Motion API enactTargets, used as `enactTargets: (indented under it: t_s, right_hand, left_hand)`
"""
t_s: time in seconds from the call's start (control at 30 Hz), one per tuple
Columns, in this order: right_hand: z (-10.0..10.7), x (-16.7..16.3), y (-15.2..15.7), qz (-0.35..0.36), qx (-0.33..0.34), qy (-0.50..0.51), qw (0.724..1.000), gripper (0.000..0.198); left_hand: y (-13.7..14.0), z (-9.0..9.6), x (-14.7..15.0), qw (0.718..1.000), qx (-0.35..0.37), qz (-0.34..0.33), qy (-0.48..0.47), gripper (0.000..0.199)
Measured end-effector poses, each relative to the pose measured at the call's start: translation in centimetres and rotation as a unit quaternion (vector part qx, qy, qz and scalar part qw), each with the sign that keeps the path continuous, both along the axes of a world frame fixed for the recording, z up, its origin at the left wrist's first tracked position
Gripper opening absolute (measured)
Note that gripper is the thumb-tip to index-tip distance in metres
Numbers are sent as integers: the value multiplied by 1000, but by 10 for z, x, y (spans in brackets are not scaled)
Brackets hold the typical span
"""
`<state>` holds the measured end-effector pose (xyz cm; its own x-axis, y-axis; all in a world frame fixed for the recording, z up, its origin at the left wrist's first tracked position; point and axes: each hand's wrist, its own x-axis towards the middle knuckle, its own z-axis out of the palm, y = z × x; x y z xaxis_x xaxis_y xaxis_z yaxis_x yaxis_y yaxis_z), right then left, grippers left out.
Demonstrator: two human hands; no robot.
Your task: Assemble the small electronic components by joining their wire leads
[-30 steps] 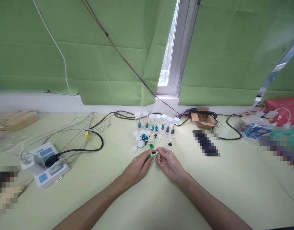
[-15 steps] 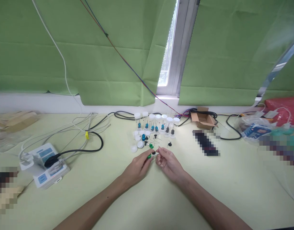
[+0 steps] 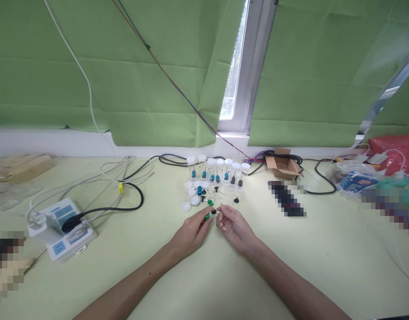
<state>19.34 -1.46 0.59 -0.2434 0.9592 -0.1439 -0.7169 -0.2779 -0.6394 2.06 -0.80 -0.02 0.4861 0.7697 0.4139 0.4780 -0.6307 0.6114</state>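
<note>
My left hand [image 3: 192, 232] is closed, with thumb and forefinger pinching a small green plastic piece [image 3: 207, 216]. Opposite it, my right hand [image 3: 236, 226] pinches a thin metal pin [image 3: 218, 213] that spans the gap between the fingertips. A small black part [image 3: 214, 211] shows just beyond the fingers; whether it is held or lies on the table I cannot tell. Another green piece [image 3: 210, 202] with a thin metal wire lies past my left fingertips. Close by are a blue piece [image 3: 200, 191] and a black piece with a bent wire [image 3: 236, 200].
Several clear vials with white caps [image 3: 211, 162] stand in a row, blue or black parts inside. Loose white caps [image 3: 195, 201] lie in front. A small cardboard box [image 3: 283, 166] is behind right, a power strip [image 3: 69, 229] with cables at left, a plastic bag [image 3: 349, 178] at right.
The thin pin between my hands has shifted slightly in angle, and the fingertips have moved a little. Both hands stay in nearly the same place.
</note>
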Motion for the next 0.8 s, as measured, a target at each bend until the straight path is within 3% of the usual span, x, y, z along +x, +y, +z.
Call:
enactTargets:
  t_s: [0.8]
  right_hand:
    - [4,0,-1,-3,3,-59,998,39]
  left_hand:
    - [-1,-1,1,1000,-27,11,-4,35]
